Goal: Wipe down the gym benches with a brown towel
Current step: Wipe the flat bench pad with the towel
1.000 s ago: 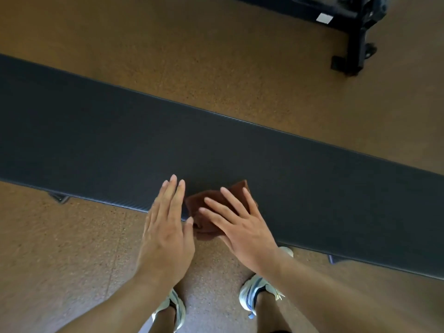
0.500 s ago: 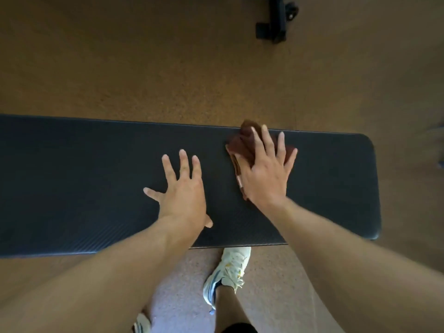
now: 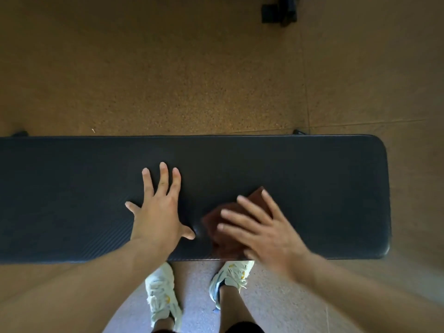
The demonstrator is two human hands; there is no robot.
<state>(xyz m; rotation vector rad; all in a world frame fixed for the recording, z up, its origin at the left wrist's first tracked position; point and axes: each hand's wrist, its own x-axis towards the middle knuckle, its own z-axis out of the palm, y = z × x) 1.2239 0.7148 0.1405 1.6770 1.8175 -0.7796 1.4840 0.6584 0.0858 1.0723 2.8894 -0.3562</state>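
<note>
Right hand (image 3: 269,233), fingers straight, presses the brown towel (image 3: 230,227) under it onto the bench (image 3: 324,188); I see my left hand (image 3: 158,212) flat on the bench beside the towel

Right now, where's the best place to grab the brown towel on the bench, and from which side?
Probably the far corner of the brown towel, from above. That corner pokes out past the right hand, whose straight fingers press the rest flat on the bench. The left hand rests flat beside it.

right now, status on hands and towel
Left hand flat on bench. Right hand pressing brown towel near front edge. Nothing in the way.
</note>
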